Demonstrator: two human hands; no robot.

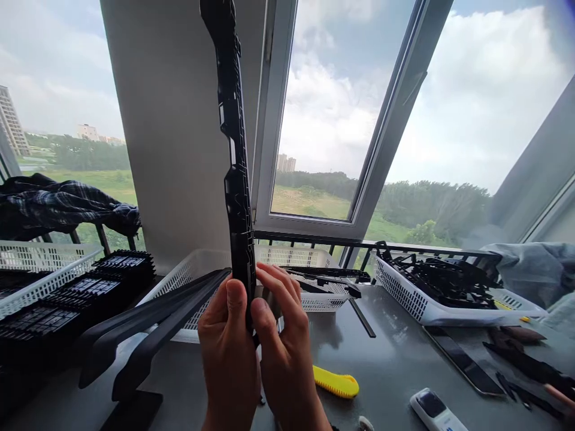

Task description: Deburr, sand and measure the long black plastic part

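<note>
Black moulded plastic trim strip (234, 149), held upright at centre frame — likely light, thin and flexible, with ribbed, snaggable edges. Gripped at lower end: left hand (227, 353) and right hand (283, 341) both pinching it, thumbs pressed flat. Best supported low, near ribs. Below: grey table (395, 365), white baskets (422, 305), yellow cutter (336, 383) — windows behind.

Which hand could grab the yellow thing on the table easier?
Probably the right hand. The yellow cutter lies just to its right, while the left hand is across the upright black strip both hold.
</note>
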